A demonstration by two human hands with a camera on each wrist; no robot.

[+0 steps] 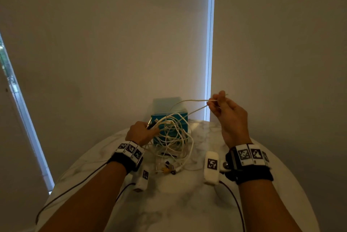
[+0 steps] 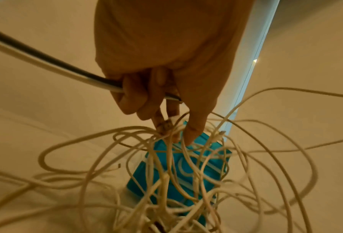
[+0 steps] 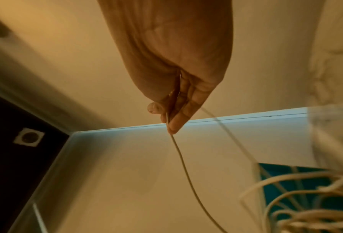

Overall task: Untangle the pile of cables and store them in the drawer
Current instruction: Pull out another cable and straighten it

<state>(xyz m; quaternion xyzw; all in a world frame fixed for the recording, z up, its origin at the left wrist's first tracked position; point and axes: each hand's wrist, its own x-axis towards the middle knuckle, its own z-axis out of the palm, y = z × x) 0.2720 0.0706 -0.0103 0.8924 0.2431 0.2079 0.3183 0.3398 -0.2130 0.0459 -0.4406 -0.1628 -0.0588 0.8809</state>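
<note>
A tangle of thin white cables [image 1: 173,137] hangs in front of a small teal drawer unit [image 1: 169,117] at the far side of the round marble table [image 1: 169,203]. My left hand [image 1: 141,134] grips a bunch of the cables, with plug ends sticking out by its fingers [image 2: 162,126]; a thicker dark and white cable [image 2: 47,63] also passes through its fist. My right hand [image 1: 223,107] is raised to the right and pinches one white cable [image 3: 178,151], drawn taut out of the tangle. The drawers look closed.
Loose plug ends, one with a yellow part [image 1: 166,169], and a short black piece [image 1: 169,154] lie on the table below the tangle. Window blinds close off the back, with a bright vertical gap [image 1: 211,43]. Camera leads run along both forearms.
</note>
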